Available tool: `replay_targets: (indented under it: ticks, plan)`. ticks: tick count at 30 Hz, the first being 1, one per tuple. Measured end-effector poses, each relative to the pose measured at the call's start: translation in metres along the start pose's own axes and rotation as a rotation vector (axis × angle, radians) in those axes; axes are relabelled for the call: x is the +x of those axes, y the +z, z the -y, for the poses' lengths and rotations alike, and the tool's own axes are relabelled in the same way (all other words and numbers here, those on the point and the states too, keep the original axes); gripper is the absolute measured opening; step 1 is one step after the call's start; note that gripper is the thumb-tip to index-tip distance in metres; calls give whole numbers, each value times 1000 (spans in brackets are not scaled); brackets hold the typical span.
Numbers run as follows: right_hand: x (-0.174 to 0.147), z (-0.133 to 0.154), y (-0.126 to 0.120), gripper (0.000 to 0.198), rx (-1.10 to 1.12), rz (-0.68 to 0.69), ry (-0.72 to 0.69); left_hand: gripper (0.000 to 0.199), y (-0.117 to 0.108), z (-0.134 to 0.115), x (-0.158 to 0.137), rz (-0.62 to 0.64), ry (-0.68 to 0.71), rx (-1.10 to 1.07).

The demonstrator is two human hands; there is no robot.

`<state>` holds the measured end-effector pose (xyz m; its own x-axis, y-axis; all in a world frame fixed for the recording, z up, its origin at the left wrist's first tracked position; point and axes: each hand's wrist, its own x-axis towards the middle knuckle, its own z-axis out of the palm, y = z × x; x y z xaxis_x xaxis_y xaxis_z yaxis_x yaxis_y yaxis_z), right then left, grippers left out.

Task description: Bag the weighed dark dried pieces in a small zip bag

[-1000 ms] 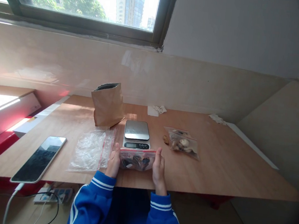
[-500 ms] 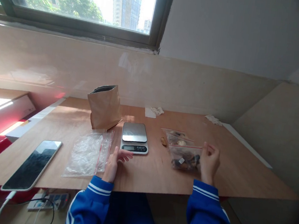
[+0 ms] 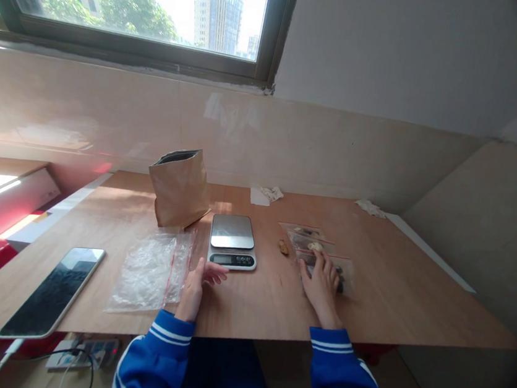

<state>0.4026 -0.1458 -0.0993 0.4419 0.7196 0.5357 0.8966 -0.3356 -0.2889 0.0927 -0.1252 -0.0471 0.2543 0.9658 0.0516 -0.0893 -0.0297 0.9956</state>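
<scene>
My right hand (image 3: pixel 321 286) lies over the nearest filled zip bag (image 3: pixel 348 273), its fingers spread across the plastic and hiding most of the dark pieces inside. Behind it, two more clear zip bags (image 3: pixel 300 241) with red seals overlap, and a pale piece shows in one. A small brown dried piece (image 3: pixel 283 247) is on the wood to their left. My left hand (image 3: pixel 196 288) rests on its edge at the table's front, fingers stretched out and holding nothing. Just beyond it stands a digital kitchen scale (image 3: pixel 234 235) with a bare steel plate.
Clear plastic zip bags (image 3: pixel 147 271) lie left of my left hand. A brown paper pouch (image 3: pixel 179 188) stands upright behind them with its top open. At the left is a phone (image 3: pixel 54 292) on a charging cable. Crumpled tissue (image 3: pixel 271 193) lies at the back edge.
My right hand has moved left from the near bag's right end and now lies spread on top of it. The left hand has stayed in place.
</scene>
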Motion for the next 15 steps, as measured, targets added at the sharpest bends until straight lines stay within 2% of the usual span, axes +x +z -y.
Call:
replay_targets:
  ticks: [5,9,12,15]
  plan:
    - [23,-8,-1,50,-22,45,-57,60,0,1,0,-2,-2,6]
    - [29,13,-3,44,24,39,-178,61,0,1,0,1,-5,20]
    - [27,34,1,34,82,131,-324,62,-1,1,0,2,-4,30]
    - [26,48,7,32,59,191,-370,62,-1,1,1,3,-6,23]
